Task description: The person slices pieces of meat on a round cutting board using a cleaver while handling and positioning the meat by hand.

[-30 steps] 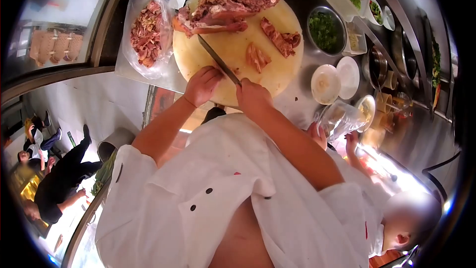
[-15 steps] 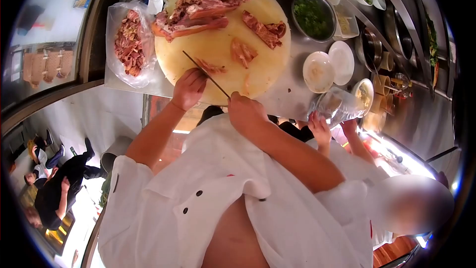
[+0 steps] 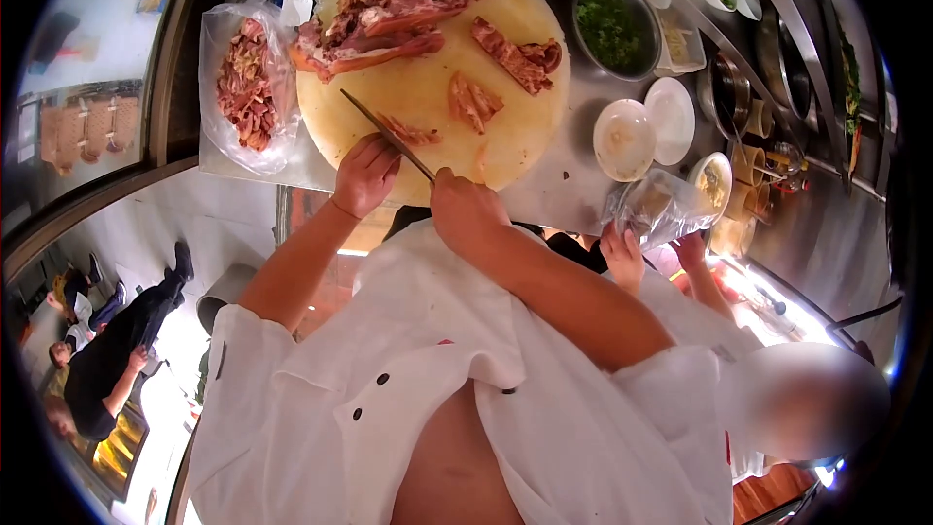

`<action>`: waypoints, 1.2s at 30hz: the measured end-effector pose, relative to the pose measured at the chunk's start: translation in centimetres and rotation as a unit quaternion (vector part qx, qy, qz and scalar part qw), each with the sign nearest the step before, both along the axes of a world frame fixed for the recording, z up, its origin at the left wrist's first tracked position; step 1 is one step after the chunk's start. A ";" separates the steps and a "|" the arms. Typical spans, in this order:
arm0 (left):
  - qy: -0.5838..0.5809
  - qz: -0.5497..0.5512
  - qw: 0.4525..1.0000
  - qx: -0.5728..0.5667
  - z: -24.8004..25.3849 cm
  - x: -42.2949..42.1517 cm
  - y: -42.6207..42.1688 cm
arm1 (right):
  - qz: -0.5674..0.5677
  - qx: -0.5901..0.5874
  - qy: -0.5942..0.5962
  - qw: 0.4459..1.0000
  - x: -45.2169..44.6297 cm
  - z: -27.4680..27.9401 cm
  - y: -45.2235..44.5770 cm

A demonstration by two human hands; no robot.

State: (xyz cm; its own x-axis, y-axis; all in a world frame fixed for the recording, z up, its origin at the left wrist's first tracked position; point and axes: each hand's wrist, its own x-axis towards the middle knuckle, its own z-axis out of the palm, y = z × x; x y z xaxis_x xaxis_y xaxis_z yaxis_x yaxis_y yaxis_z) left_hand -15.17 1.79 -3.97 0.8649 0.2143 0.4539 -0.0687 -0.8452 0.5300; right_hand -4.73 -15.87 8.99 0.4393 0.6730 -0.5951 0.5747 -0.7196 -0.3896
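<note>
One long grey steel knife (image 3: 374, 118) is gripped in the right hand (image 3: 468, 206); the left hand (image 3: 366, 175) is curled near its blade, hold unclear, one large red meat joint (image 3: 408, 2) beyond.

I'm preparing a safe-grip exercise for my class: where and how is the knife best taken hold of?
Probably by the handle end of the knife, from the person's near right: the right hand wraps that end, hiding it, while the narrow blade slants away to the far left, past the left hand.
</note>
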 end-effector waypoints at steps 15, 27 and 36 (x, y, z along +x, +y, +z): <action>0.001 -0.033 0.999 -0.015 0.0 -0.3 0.7 | 0.010 -0.020 -0.022 1.000 -0.2 -2.7 1.6; 0.007 0.000 1.000 -0.006 1.2 -0.1 0.3 | -0.006 0.023 -0.073 0.997 -0.7 -5.6 1.7; 0.004 0.112 0.994 -0.008 1.5 -3.0 0.5 | -0.036 -0.036 -0.017 0.999 -1.9 -0.4 -5.1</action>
